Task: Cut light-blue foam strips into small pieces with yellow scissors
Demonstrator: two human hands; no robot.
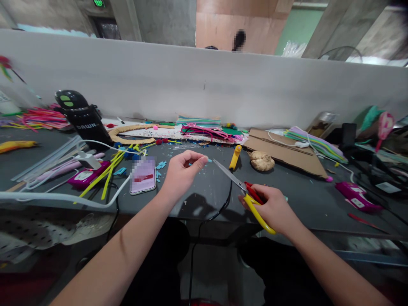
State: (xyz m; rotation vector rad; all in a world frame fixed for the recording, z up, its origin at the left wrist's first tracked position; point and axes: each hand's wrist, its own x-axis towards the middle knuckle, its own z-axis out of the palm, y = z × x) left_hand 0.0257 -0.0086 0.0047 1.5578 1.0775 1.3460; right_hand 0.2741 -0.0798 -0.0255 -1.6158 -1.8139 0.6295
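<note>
Right hand [272,208]: wrapped around the yellow and red handles of the scissors [242,187], whose blades point far and left, toward the other hand.
Left hand [180,170]: thumb and fingertips pinched together on a small light-blue piece [209,160] (only one end of it pokes out), just left of the scissors' tip and over the dark tabletop [302,199].
Phone [143,177]: lying left of the left hand, its screen up and partly blurred out.
Blue bits [161,165]: scattered between the phone and the left hand.
Yellow tool [235,157]: beyond the scissors, with a black cord [225,207] running toward the near edge.
Brown lump [261,161]: right of the yellow tool, in front of the cardboard sheet [287,153].
Black bottle [86,123]: standing toward the far left, marked "DAWN".
White partition [143,76]: rising along the far edge.
</note>
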